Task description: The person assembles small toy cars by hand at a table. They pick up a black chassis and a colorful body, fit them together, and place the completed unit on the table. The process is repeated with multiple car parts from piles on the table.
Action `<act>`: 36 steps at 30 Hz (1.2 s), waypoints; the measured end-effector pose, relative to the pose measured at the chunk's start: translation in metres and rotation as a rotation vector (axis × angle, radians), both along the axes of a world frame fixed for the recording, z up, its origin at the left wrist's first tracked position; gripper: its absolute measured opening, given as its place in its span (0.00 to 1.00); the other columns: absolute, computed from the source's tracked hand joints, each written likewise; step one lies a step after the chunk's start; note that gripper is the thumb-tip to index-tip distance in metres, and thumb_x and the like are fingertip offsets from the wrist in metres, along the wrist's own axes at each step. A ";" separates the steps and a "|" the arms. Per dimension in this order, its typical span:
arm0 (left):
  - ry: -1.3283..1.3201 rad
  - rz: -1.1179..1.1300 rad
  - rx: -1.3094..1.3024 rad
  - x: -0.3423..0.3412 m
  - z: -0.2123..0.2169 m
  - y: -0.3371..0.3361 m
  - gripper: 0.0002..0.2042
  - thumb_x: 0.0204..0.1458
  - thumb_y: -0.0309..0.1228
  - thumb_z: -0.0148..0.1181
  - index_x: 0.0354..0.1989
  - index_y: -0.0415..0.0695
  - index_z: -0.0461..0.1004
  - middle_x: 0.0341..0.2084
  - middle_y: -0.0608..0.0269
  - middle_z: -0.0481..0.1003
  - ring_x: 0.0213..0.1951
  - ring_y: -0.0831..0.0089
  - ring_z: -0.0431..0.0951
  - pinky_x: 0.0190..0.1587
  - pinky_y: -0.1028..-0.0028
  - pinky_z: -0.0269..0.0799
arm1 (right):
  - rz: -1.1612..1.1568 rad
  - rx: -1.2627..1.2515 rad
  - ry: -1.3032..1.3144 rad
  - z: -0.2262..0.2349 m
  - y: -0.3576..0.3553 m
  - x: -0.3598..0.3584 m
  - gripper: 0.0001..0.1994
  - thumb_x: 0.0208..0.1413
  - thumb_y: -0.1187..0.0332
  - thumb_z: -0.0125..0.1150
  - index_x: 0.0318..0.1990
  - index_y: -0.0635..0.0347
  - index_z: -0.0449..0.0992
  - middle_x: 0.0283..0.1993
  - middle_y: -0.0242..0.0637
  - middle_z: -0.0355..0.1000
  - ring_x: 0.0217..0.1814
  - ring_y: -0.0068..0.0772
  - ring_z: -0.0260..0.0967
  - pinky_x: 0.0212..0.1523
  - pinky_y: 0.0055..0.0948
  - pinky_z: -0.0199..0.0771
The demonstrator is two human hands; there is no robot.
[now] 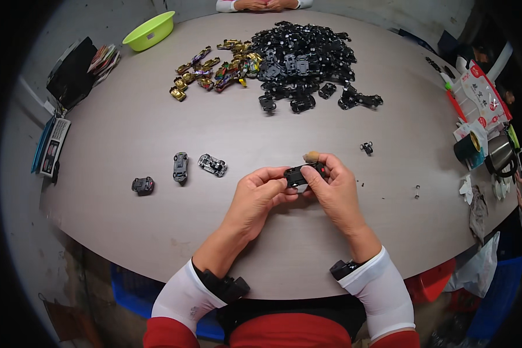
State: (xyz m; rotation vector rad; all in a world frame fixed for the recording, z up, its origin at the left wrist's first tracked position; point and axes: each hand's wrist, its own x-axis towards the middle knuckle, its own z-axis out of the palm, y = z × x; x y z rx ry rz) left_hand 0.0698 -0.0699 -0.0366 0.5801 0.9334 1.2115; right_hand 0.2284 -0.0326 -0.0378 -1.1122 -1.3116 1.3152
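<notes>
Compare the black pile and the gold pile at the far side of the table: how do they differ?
The black pile is much larger than the gold pile. The black pile is uniformly dark; the gold pile is shiny and multicoloured. The black pile is heaped; the gold pile lies looser, strung out leftward. Both hold small toy-car parts.

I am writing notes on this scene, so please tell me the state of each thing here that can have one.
Black toy car base: held by both hands, above the table.
Left hand: fingers closed on the base.
Right hand: fingers closed on the base.
Three small toy cars: lying apart on the table.
Black parts: heaped.
Gold car shells: loose pile.
Green bowl: upright.
</notes>
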 end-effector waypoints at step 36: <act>0.117 0.069 0.032 0.005 0.002 -0.004 0.12 0.53 0.20 0.54 0.45 0.32 0.72 0.37 0.56 0.76 0.33 0.71 0.77 0.41 0.71 0.77 | 0.003 0.245 -0.192 0.005 -0.005 0.004 0.12 0.53 0.68 0.64 0.42 0.64 0.75 0.30 0.41 0.76 0.28 0.29 0.74 0.32 0.27 0.74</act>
